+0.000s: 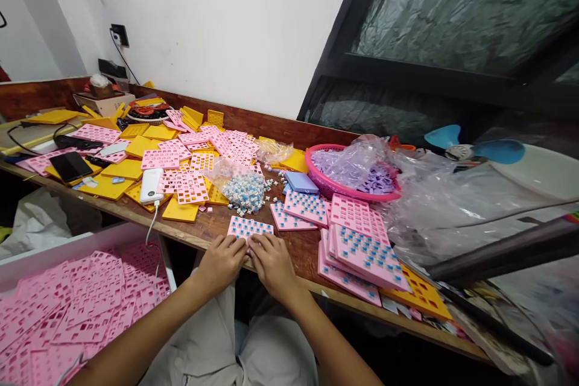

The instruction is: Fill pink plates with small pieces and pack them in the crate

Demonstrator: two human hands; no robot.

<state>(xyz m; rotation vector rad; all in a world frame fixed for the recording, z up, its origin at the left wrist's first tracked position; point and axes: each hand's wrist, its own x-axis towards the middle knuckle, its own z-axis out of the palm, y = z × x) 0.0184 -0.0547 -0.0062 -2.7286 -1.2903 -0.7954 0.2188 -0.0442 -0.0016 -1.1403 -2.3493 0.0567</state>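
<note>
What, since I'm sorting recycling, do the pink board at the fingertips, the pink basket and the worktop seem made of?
Pink board: perhaps matte foam, given its dull face. Pink basket: probably semi-gloss plastic, judging by its smooth rim. Worktop: varnished wood or laminate, from its brown, streaky sheen.

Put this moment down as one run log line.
Left hand: at flat blue-dotted pink board | Right hand: same board, near edge | Beyond board: heap of small blue-and-white pieces
</note>
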